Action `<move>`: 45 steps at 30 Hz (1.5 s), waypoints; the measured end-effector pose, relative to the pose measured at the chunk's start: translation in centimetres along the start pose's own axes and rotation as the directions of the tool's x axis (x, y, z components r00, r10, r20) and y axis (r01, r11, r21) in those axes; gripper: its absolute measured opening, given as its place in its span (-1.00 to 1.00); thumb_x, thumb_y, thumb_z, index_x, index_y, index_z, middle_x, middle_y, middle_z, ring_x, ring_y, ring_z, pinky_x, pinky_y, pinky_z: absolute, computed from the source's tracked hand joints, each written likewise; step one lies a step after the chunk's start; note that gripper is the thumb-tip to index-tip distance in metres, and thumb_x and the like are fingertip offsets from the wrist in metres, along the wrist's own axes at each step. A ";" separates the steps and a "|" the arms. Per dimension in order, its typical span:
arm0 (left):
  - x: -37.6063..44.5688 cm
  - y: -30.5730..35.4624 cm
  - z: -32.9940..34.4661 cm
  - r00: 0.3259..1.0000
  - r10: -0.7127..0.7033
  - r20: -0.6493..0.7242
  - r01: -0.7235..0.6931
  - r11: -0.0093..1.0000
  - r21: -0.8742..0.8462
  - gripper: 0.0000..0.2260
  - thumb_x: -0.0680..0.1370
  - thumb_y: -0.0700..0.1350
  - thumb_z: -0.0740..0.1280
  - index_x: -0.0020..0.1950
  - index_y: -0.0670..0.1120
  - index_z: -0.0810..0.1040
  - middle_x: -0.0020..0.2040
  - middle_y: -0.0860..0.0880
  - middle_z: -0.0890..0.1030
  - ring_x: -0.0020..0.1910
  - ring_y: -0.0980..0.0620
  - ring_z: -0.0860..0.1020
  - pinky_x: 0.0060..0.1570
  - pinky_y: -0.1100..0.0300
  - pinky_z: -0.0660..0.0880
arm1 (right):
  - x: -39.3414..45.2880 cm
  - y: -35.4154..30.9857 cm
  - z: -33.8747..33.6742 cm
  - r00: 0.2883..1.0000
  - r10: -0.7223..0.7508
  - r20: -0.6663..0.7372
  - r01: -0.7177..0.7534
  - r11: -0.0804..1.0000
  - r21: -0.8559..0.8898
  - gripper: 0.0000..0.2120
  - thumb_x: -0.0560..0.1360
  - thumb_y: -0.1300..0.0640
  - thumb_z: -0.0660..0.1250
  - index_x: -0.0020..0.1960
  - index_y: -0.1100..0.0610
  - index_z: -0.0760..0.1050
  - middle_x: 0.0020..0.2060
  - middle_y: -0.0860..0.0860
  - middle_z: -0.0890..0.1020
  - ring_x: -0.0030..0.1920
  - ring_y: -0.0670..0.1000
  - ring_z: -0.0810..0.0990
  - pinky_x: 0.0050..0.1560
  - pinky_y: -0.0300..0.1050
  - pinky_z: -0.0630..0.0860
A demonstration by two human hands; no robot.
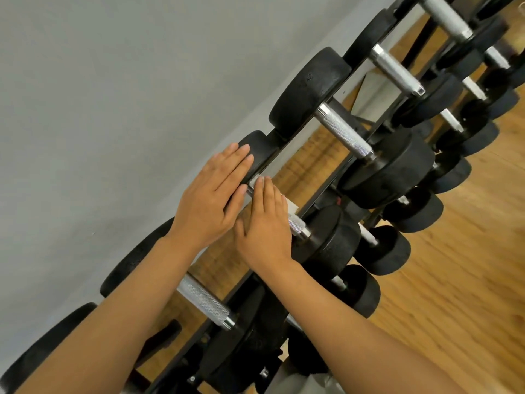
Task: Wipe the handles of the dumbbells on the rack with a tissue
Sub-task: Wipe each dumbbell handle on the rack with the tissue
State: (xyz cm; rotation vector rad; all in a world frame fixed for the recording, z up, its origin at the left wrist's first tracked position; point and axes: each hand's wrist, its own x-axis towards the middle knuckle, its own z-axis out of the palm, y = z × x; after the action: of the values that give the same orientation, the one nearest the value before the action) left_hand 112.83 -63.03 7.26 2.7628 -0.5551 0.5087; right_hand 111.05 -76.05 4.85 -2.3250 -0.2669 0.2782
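Head view, tilted. My 2 hands sit together on 1 dumbbell handle [297,223] on the top row of the rack [335,191].

My left hand [211,200] lies flat, fingers straight and close together, fingertips on the black weight head [260,149] at the wall end of that handle. It holds nothing I can see.

My right hand [265,231] lies flat over the middle of the handle, fingers straight, pointing toward the wall end. It touches the left hand at the thumb side. A small white corner of tissue [291,207] pokes out from under the right hand, on the side away from the left hand. The rest of the tissue is hidden under the palm. The hand presses it onto the handle; I cannot tell whether any finger curls round it.

Only the knurled end of the handle shows, between the right hand and the near weight head [329,240].

Other dumbbells on the same row: 1 handle [343,132] up-frame from my hands, another [204,302] down-frame beside my left forearm. More handles run further up-frame [397,72]. Smaller dumbbells [382,248] sit on a lower row, floor side of the handle I touch.

Grey wall [113,95] behind the rack, wooden floor [454,280] below it.
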 end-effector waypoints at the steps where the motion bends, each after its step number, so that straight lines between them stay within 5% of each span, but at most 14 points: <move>1: 0.0 0.0 0.0 1.000 0.000 -0.001 0.000 1.000 0.003 -0.61 0.70 -0.13 0.13 0.50 -0.25 0.36 0.51 -0.17 0.36 0.55 -0.10 0.26 0.49 -0.07 0.28 | -0.1 0.0 0.1 1.000 0.004 -0.003 -0.004 0.999 -0.032 -0.31 0.55 -0.06 -0.05 0.58 0.23 -0.12 0.57 0.15 -0.02 0.57 0.09 -0.09 0.55 -0.01 -0.19; 8: 0.0 0.0 0.2 1.000 0.001 -0.001 -0.001 1.000 -0.010 -0.61 0.68 -0.17 0.14 0.50 -0.26 0.36 0.51 -0.17 0.36 0.55 -0.11 0.24 0.49 -0.11 0.27 | -1.6 0.4 -1.6 0.912 0.365 0.189 -0.332 0.925 -0.184 -0.17 0.60 -0.06 0.17 0.54 0.30 -0.29 0.55 0.22 -0.17 0.55 0.18 -0.22 0.54 0.05 -0.26; 12: 0.0 0.0 0.2 1.000 0.006 0.009 -0.006 1.000 -0.006 -0.61 0.69 -0.17 0.13 0.51 -0.25 0.33 0.52 -0.17 0.34 0.56 -0.10 0.22 0.50 -0.10 0.26 | 0.9 -1.1 -1.1 0.990 0.129 0.056 -0.132 0.989 0.061 -0.28 0.52 0.08 0.24 0.56 0.29 0.01 0.52 0.17 0.14 0.53 0.15 0.06 0.54 0.08 -0.09; 14: 0.0 -0.1 0.0 1.000 0.009 0.022 -0.008 1.000 -0.006 -0.61 0.69 -0.16 0.12 0.52 -0.24 0.32 0.53 -0.16 0.33 0.56 -0.09 0.21 0.52 -0.06 0.23 | 0.9 -1.2 -1.2 0.997 0.067 0.049 -0.070 0.995 0.070 -0.28 0.52 0.11 0.23 0.57 0.27 -0.01 0.54 0.16 0.12 0.54 0.12 0.04 0.55 0.06 -0.07; 19: 0.0 -0.3 -0.1 0.999 0.015 0.035 -0.015 1.000 -0.014 -0.60 0.70 -0.15 0.11 0.53 -0.23 0.32 0.54 -0.15 0.33 0.57 -0.08 0.21 0.53 -0.03 0.20 | -1.8 0.3 -1.3 0.912 0.385 0.140 -0.335 0.898 -0.285 -0.08 0.55 -0.02 0.27 0.53 0.29 -0.33 0.53 0.23 -0.13 0.54 0.22 -0.16 0.54 0.10 -0.18; 22: 0.1 -0.2 0.0 0.999 0.009 0.035 -0.008 1.000 -0.028 -0.60 0.69 -0.16 0.11 0.52 -0.23 0.33 0.53 -0.15 0.33 0.56 -0.09 0.21 0.54 -0.03 0.19 | -1.1 -0.5 -1.7 0.861 0.475 0.184 -0.422 0.868 -0.262 -0.07 0.54 -0.09 0.26 0.53 0.32 -0.30 0.53 0.26 -0.13 0.53 0.27 -0.16 0.53 0.16 -0.18; 29: 0.1 -0.2 0.0 1.000 0.007 0.023 -0.006 0.999 -0.051 -0.61 0.70 -0.13 0.10 0.52 -0.21 0.33 0.52 -0.16 0.34 0.55 -0.10 0.25 0.53 -0.01 0.23 | 0.5 -1.1 -0.9 0.994 0.104 0.045 -0.104 0.995 0.009 -0.23 0.54 0.03 0.22 0.59 0.20 -0.13 0.57 0.12 -0.01 0.56 0.13 -0.08 0.54 0.01 -0.21; 33: 0.2 -0.3 0.0 1.000 0.023 0.010 -0.023 0.998 -0.058 -0.61 0.68 -0.17 0.14 0.50 -0.25 0.35 0.52 -0.17 0.35 0.55 -0.12 0.26 0.51 -0.08 0.26 | -1.8 0.4 -1.0 0.958 0.269 0.102 -0.245 0.949 -0.200 -0.12 0.55 -0.01 0.24 0.55 0.22 -0.33 0.55 0.14 -0.15 0.55 0.15 -0.19 0.54 0.05 -0.23; 36: 0.2 -0.2 0.1 1.000 0.019 0.002 -0.019 0.998 -0.057 -0.61 0.68 -0.19 0.15 0.50 -0.26 0.36 0.51 -0.17 0.35 0.55 -0.12 0.26 0.50 -0.09 0.26 | -1.8 0.2 -1.5 0.930 0.344 0.127 -0.316 0.928 -0.198 -0.15 0.58 -0.04 0.20 0.55 0.25 -0.30 0.55 0.17 -0.13 0.55 0.19 -0.17 0.54 0.08 -0.23; 41: 0.2 -0.2 0.0 1.000 0.011 0.013 -0.010 0.998 -0.063 -0.61 0.69 -0.16 0.13 0.50 -0.25 0.35 0.51 -0.17 0.35 0.55 -0.11 0.26 0.51 -0.05 0.25 | 0.7 -1.3 -0.9 0.993 0.105 0.061 -0.107 0.994 0.031 -0.33 0.60 0.03 0.12 0.57 0.27 -0.08 0.55 0.18 0.04 0.55 0.14 -0.05 0.55 0.05 -0.17; 45: 0.1 -0.3 -0.2 0.999 0.009 0.033 -0.006 0.996 -0.087 -0.61 0.69 -0.16 0.14 0.50 -0.25 0.34 0.52 -0.16 0.34 0.56 -0.09 0.23 0.52 -0.04 0.23 | -0.3 0.2 -0.9 0.991 0.110 0.074 -0.108 0.994 -0.027 -0.37 0.62 0.05 0.04 0.58 0.24 -0.11 0.56 0.15 0.02 0.56 0.12 -0.05 0.55 0.00 -0.15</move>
State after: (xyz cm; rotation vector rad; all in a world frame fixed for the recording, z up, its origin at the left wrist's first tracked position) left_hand 112.97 -62.74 7.44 2.6923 -0.5817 0.4313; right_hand 111.06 -76.89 5.39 -2.3590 -0.1814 0.4191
